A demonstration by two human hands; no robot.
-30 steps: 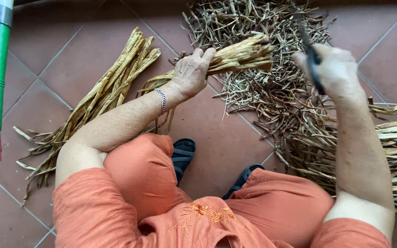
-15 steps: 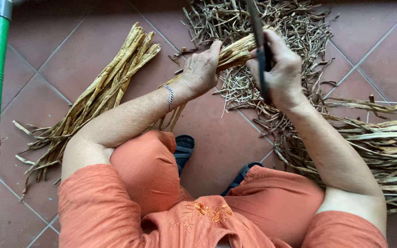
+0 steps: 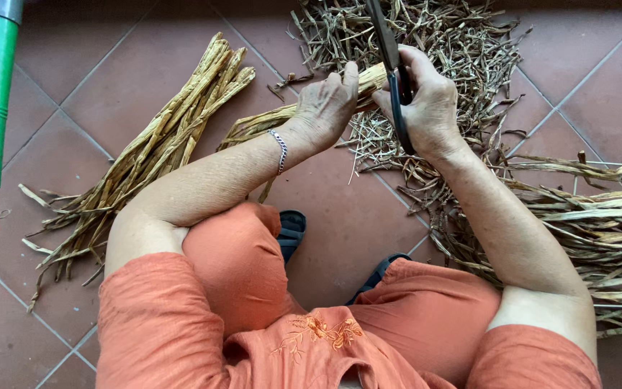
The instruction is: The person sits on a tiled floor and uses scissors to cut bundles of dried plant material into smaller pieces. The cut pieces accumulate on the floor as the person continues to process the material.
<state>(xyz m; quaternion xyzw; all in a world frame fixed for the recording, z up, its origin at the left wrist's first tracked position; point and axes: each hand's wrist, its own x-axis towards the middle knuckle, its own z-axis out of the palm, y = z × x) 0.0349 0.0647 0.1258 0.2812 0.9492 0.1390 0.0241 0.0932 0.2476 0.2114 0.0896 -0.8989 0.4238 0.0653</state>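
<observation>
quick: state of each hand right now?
Left hand: closed around a bundle of dried stalks, holding it.
Right hand: closed on a dark-handled blade, its edge set at the bundle.

Orange short-sleeved top (image 3: 181,324) with embroidered flowers, matching orange trousers (image 3: 426,317), dark sandals (image 3: 291,229), silver bracelet (image 3: 279,150) on left wrist

Left hand (image 3: 325,108): upper centre of frame, palm down, fingers curled in grip, forearm angled toward lower left. Right hand (image 3: 426,101): just right of it, fist clenched, forearm toward lower right.
</observation>
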